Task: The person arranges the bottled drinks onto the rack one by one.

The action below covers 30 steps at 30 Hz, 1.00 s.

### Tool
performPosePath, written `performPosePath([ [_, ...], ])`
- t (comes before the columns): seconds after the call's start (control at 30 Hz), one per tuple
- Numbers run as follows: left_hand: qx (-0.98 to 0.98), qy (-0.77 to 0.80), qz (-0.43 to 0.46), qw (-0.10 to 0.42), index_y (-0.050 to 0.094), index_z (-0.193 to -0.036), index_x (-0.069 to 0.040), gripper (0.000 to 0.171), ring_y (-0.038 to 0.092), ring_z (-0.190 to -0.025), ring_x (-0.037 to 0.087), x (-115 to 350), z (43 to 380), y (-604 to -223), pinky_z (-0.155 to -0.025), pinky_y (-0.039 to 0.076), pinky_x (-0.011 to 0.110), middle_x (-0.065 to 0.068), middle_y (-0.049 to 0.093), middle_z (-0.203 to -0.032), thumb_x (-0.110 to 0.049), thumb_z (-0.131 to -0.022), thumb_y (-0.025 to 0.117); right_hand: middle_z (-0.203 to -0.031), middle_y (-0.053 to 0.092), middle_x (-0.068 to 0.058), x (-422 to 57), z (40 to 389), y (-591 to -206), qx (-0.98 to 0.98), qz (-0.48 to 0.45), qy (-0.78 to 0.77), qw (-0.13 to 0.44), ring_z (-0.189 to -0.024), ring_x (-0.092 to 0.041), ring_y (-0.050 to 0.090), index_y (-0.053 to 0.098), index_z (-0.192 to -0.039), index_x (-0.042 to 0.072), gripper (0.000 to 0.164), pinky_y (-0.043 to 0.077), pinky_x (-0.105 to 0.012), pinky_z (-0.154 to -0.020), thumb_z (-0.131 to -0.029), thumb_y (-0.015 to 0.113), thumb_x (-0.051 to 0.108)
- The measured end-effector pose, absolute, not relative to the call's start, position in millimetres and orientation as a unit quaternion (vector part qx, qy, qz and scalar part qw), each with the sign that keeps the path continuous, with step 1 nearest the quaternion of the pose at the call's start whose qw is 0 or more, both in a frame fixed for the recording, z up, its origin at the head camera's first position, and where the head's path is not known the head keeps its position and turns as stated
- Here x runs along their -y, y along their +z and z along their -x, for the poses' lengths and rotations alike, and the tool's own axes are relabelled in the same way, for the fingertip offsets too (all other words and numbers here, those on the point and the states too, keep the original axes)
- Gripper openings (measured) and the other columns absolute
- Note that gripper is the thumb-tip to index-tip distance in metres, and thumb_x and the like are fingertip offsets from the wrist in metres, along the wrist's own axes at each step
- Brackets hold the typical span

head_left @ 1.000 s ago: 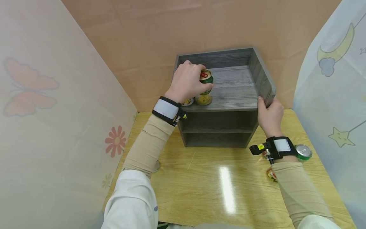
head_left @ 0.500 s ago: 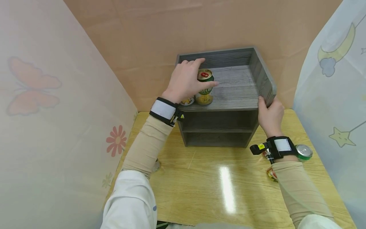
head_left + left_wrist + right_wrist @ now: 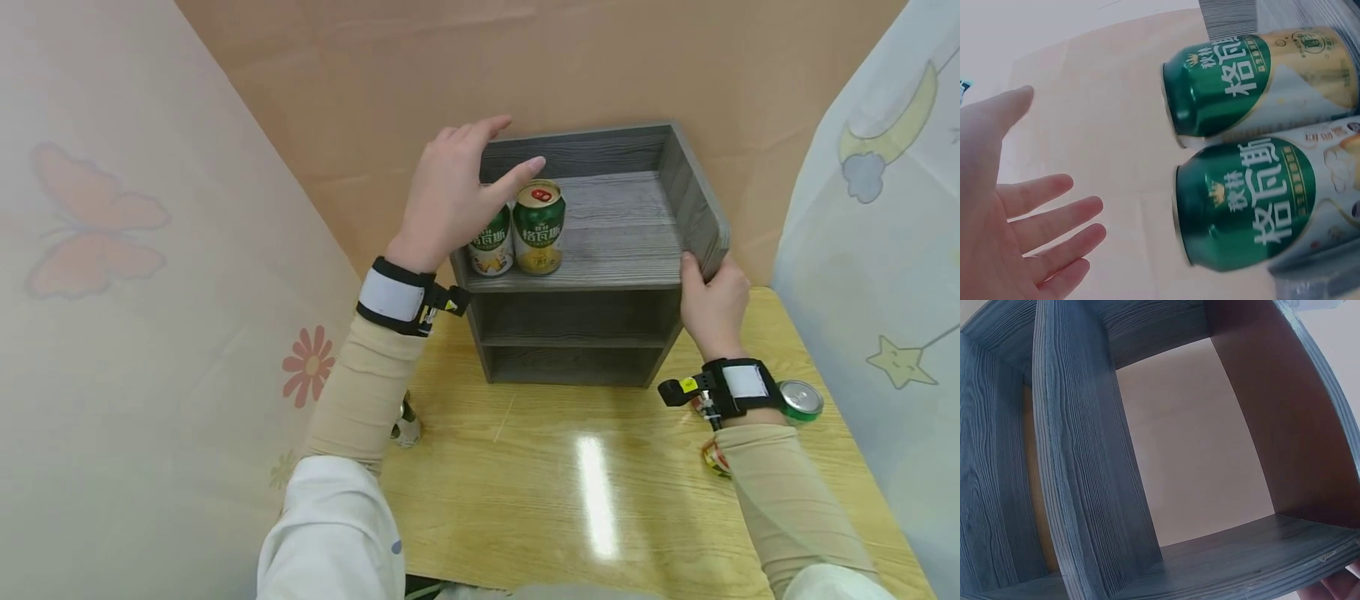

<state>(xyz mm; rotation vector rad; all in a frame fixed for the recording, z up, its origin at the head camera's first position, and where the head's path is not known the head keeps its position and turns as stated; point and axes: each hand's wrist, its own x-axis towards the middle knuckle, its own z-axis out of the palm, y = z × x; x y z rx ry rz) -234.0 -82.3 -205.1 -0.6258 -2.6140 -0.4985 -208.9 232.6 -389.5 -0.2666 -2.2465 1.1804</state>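
Note:
Two drink cans stand side by side on the top of the grey wooden shelf (image 3: 611,233), at its left end. The right one is a green and gold can (image 3: 539,227); its neighbour is a green and white can (image 3: 491,247), partly covered by my left hand (image 3: 454,187). That hand is raised, fingers spread and holding nothing; in the left wrist view a gap separates it from both cans. My right hand (image 3: 715,307) grips the shelf's right side panel near its front corner, thumb on the front face. The right wrist view catches only its fingertips (image 3: 1338,584) beneath the panel.
Another can (image 3: 406,427) stands on the wooden table (image 3: 517,500), beside my left forearm. Near my right wrist are a green can (image 3: 801,400) and a red and yellow can (image 3: 716,458), partly hidden by the arm. Patterned cloth walls flank the table.
My left hand has let go of the green and gold can and moved up and left, uncovering more of both cans. The right hand keeps its grip on the shelf.

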Motion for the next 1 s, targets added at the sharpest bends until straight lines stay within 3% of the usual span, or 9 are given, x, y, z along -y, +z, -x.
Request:
performPosePath([
  [0.3,0.906,-0.221,0.253,0.257,0.057,-0.144,-0.010,0.061,0.047,-0.133,0.019,106.2,226.0,-219.0,-0.111,0.028,0.025,0.003,0.059,-0.142,-0.052,-0.100,0.060,-0.097,0.065,-0.018,-235.5,209.3,-389.1,0.840,0.095,0.443,0.298,-0.080,-0.019,0.048,0.064,-0.111,-0.007,0.043,0.032,-0.028,-0.066,-0.103,0.055,0.034],
  [0.7,0.865,-0.299,0.224,0.336,0.068,-0.129,-0.005,0.045,0.052,-0.127,0.019,144.1,227.3,-249.7,-0.109,0.032,0.028,0.007,0.066,-0.129,-0.037,-0.098,0.070,-0.099,0.065,-0.019,-236.5,208.7,-385.9,0.838,0.096,0.442,0.304,-0.081,-0.018,0.049,0.063,-0.112,-0.008,0.043,0.032,-0.027,-0.066,-0.103,0.055,0.034],
  [0.8,0.869,-0.299,0.208,0.334,0.069,-0.128,-0.004,0.044,0.055,-0.124,0.022,153.6,226.9,-258.0,-0.107,0.036,0.031,0.009,0.067,-0.128,-0.036,-0.097,0.071,-0.099,0.066,-0.019,-236.7,208.7,-385.8,0.839,0.097,0.442,0.302,-0.081,-0.017,0.049,0.064,-0.112,-0.008,0.043,0.033,-0.027,-0.066,-0.103,0.055,0.034],
  [1.0,0.898,-0.297,0.164,0.281,0.069,-0.130,-0.006,0.046,0.057,-0.116,0.028,172.2,226.1,-276.5,-0.101,0.041,0.039,0.009,0.067,-0.129,-0.038,-0.097,0.071,-0.100,0.067,-0.018,-236.7,209.0,-386.1,0.838,0.103,0.443,0.301,-0.081,-0.015,0.050,0.064,-0.112,-0.007,0.043,0.033,-0.025,-0.067,-0.102,0.056,0.034],
])
